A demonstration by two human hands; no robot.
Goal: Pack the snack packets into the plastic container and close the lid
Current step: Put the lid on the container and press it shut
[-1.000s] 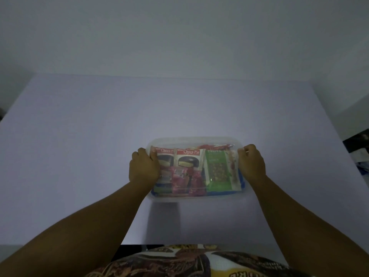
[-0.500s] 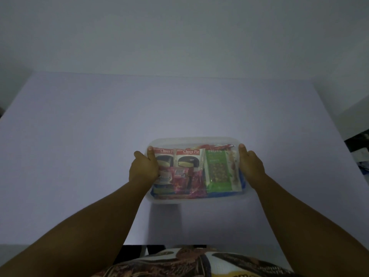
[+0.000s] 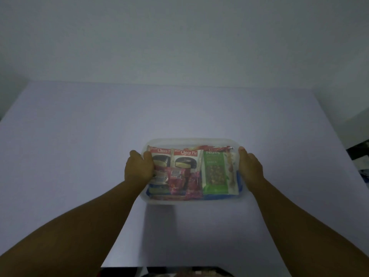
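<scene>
A clear plastic container [image 3: 191, 141] sits on the table in front of me, with its translucent lid lying over the top. Through it show two Choco Pie packets [image 3: 184, 159], a green nuts packet [image 3: 214, 172], pink and red wrappers [image 3: 180, 181] and a blue packet underneath. My left hand [image 3: 138, 169] grips the container's left end, thumb on top of the lid. My right hand [image 3: 249, 169] holds the right end, thumb lying along the lid's edge.
The container rests on a wide pale lavender table [image 3: 79, 146] against a plain wall. Dark objects [image 3: 359, 154] lie beyond the table's right edge. A patterned garment [image 3: 187, 273] shows at the near edge.
My right hand's fingers have slid off the lid top to the container's side, thumb now extended along the edge. The left hand stays put on the left end.
</scene>
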